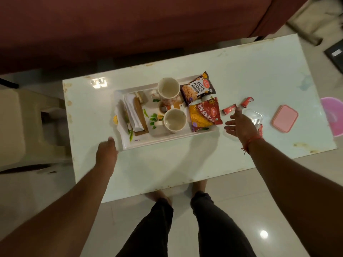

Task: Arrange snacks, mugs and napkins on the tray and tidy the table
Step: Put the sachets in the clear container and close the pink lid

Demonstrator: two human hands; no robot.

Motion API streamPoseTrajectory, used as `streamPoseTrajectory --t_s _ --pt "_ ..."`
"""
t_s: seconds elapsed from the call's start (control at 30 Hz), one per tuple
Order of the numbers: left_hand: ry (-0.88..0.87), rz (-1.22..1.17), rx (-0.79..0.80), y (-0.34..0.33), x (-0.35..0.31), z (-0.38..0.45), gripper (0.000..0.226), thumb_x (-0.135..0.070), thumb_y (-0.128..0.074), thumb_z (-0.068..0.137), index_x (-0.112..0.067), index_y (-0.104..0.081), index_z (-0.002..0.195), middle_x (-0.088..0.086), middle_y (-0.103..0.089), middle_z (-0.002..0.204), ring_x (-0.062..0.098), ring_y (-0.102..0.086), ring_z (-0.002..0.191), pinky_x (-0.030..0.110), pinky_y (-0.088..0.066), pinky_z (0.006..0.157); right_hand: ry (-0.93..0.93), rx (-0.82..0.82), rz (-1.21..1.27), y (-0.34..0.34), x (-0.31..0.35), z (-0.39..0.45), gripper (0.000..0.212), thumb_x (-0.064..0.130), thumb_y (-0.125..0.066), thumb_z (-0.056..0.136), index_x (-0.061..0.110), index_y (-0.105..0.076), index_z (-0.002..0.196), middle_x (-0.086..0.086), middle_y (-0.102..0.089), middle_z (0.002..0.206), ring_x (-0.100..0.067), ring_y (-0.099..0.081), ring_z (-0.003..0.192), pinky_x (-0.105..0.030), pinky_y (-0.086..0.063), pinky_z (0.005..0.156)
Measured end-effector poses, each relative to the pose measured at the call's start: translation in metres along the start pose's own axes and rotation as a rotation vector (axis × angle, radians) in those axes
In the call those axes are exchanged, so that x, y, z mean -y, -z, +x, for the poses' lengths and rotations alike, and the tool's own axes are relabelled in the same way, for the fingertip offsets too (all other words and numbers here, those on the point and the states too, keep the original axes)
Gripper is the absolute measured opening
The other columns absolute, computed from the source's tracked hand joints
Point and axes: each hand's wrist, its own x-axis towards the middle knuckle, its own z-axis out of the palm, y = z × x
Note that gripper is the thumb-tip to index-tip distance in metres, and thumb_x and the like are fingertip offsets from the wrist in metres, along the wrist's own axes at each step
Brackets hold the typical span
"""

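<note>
The tray (167, 140) sits mid-surface, already full; small red sachets (229, 109) lie at its three o'clock; the right hand (239, 123), fingers spread, should pinch each gently; the left hand (106, 152) is blurred, so I cannot tell its fingers.

1. White table (185, 164), scuffed edges.
2. White tray (163, 140) at centre.
3. Red sachets (229, 109), clear container (255, 115), pink lid (285, 118) at 3 o'clock of tray.
</note>
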Motion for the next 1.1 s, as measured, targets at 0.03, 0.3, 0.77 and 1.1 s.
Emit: streamPoseTrajectory --t_s 0.03,0.3,0.77,1.1 --pt "-0.004 0.084 0.012 0.001 0.012 -0.005 0.041 -0.036 -0.041 0.100 -0.002 -0.058 0.116 0.022 -0.063 0.116 0.040 -0.061 0.114 0.050 -0.047 0.100 0.055 -0.038 -0.024 0.009 -0.001 -0.002 0.057 0.058 -0.032 0.100 0.010 -0.057 0.113 -0.018 -0.066 0.103 -0.027 -0.067 0.093 -0.045 -0.056 0.091" --pt "-0.696 1.126 0.397 -0.104 0.056 -0.102 0.022 -0.029 -0.047 0.096 -0.023 -0.063 0.110 0.002 -0.071 0.108 0.024 -0.067 0.098 0.034 -0.052 0.083 0.380 -0.381 -0.380 0.084 -0.007 0.038 0.018 0.021 -0.051 0.095 0.012 -0.064 0.103 -0.004 -0.068 0.096 -0.017 -0.057 0.084 -0.025 -0.040 0.074" --pt "-1.193 1.266 0.183 -0.370 -0.140 -0.142 0.038 -0.006 -0.056 0.087 -0.011 -0.050 0.124 0.013 -0.052 0.121 0.033 -0.056 0.108 0.043 -0.048 0.084 0.807 0.186 -1.081 0.134 0.017 0.154 0.044 0.011 -0.057 0.095 0.025 -0.056 0.136 -0.009 -0.052 0.131 -0.031 -0.050 0.119 -0.044 -0.047 0.099" --pt "-1.216 1.500 0.161 -0.407 -0.139 -0.108 0.024 -0.013 -0.058 0.092 -0.008 -0.052 0.115 0.015 -0.054 0.112 0.035 -0.062 0.097 0.041 -0.043 0.074 0.890 0.074 -1.119 0.135 0.012 0.184 0.022 0.023 -0.056 0.094 0.010 -0.063 0.110 -0.014 -0.058 0.106 -0.036 -0.057 0.096 -0.042 -0.051 0.072"
